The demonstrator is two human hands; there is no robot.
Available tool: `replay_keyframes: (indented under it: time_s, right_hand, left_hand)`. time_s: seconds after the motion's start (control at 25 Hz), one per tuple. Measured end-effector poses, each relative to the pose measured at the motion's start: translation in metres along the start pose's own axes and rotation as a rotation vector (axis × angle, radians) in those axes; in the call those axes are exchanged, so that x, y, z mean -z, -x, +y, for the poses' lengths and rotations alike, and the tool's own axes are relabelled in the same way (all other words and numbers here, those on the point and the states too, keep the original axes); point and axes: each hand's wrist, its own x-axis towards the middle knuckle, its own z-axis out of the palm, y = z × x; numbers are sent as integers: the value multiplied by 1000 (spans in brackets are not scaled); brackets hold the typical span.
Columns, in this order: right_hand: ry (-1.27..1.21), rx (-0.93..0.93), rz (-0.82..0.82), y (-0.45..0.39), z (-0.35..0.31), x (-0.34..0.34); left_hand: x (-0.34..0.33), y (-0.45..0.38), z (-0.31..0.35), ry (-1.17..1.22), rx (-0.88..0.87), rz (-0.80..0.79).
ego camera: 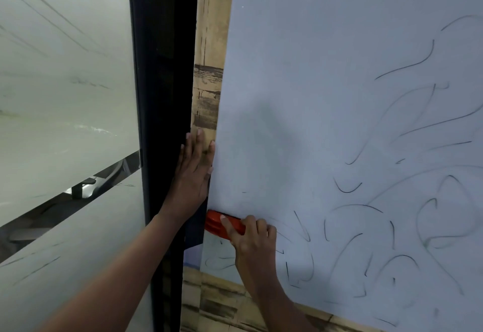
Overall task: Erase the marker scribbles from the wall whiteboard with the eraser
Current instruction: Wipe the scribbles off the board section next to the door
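- Seen from the head camera, a pale grey-white wall whiteboard (pixel 326 83) is mounted on a wood-grain panelled wall (pixel 211 44), and its left edge is met by a strip of that panelling.
- Thin dark marker scribbles (pixel 407 201) are spread over the right and lower parts of the whiteboard, while the upper left part is shown wiped, with only a faint smudge.
- A red plastic block eraser (pixel 222 226) is pressed against the whiteboard at its lower left edge, with one end reaching just past that edge.
- The eraser is gripped by the right hand (pixel 252 240), fingers curled over its top.
- The left hand (pixel 194 172) is laid flat with straight fingers against the panelling and the whiteboard's left edge, just above the eraser.
- A black vertical frame post (pixel 162 96) is seen left of the panelling, and a frosted glass pane (pixel 65 83) beyond it.
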Motion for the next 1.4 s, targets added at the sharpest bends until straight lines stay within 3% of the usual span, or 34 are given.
replay_keyframes:
  time_s: [0.12, 0.28, 0.36, 0.48, 0.64, 0.76, 0.84, 1.0, 1.12, 1.4]
  right_hand:
    - [-39, -58, 24, -2, 7, 7]
    - [-137, -344, 200, -19, 42, 31]
    - [-173, -393, 232, -21, 48, 35]
    - [-145, -301, 177, -15, 36, 20]
    - [-31, -52, -18, 17, 16, -6]
    - [-36, -19, -110, 32, 12, -9]
    - [-55, -91, -52, 26, 20, -1]
    - [-125, -429, 179, 23, 71, 22]
    - [-196, -655, 264, 53, 95, 31]
    - [-209, -664, 154, 79, 92, 26]
  left_hand:
    - [0, 3, -1, -35, 15, -6]
    - [-5, 18, -3, -98, 3, -17]
    - [-9, 26, -3, -132, 13, -38]
    - [-14, 34, -6, -149, 10, -67]
    - [-14, 35, -8, -142, -10, -91]
    - [-13, 36, -7, -156, -7, -102]
    - [-13, 39, -7, -156, 18, -103]
    - [-19, 53, -10, -180, -20, -97]
    - [-24, 59, -10, -241, -19, -133]
    - [-28, 61, -10, -246, 17, -128]
